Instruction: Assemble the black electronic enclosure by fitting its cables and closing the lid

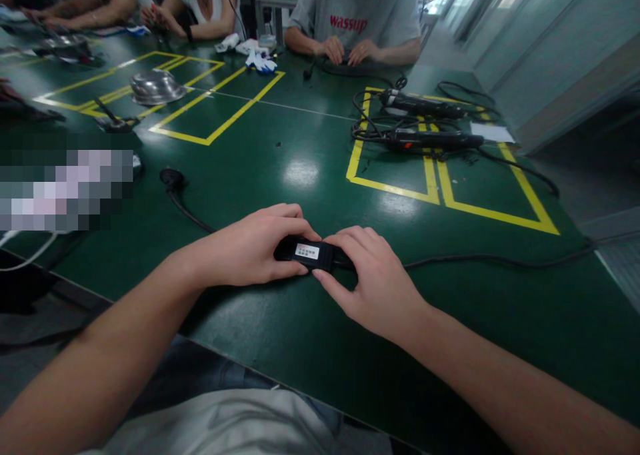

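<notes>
Near the front of the green table, my left hand (265,245) grips the left end of a small black cable box (326,256) between thumb and fingers. A white printed label (307,252) faces up on it. My right hand (373,282) closes its thumb and fingertips round the right end of the same box, where a black cable (465,262) runs off to the right. A thinner cord leads from behind my left hand to a black plug (173,178) on the table. What lies under my palms is hidden.
Two black corded power tools (435,140) lie at the right, over yellow tape outlines (390,190). A metal bowl (156,87) stands at the back left, near white gloves (261,62). Several people sit across the table; one in a grey shirt (355,8) handles a dark item.
</notes>
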`<state>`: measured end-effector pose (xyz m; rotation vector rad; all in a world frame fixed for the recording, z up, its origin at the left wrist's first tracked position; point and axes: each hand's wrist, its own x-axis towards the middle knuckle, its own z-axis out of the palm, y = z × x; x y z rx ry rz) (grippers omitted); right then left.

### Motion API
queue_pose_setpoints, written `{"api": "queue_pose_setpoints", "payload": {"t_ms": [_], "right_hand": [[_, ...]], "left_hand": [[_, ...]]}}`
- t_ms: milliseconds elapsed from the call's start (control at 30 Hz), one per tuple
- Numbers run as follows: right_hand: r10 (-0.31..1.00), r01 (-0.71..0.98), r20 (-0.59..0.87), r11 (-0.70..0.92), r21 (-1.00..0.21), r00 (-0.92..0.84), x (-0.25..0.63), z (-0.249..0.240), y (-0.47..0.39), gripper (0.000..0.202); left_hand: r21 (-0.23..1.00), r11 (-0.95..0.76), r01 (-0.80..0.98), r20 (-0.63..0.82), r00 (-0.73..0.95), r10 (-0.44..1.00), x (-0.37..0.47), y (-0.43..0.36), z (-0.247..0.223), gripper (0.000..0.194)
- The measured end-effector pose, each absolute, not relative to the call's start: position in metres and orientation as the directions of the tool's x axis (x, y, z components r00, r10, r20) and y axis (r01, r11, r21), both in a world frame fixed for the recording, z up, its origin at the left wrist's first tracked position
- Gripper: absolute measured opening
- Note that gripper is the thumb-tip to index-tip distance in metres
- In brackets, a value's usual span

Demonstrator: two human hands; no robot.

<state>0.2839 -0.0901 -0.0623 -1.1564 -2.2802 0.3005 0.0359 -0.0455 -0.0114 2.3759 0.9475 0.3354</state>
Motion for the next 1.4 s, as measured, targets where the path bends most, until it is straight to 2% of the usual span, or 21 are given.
{"api": "queue_pose_setpoints", "payload": {"t_ms": [1400], "right_hand": [[0.813,0.686,0.35,0.582,-0.438,-0.466,0.2832,-0.0599,-0.0909,0.024]], "left_hand": [[0.59,-0.589,0.552,0.028,0.715,0.698,0.0365,-0.0461,-0.0107,0.027]]}}
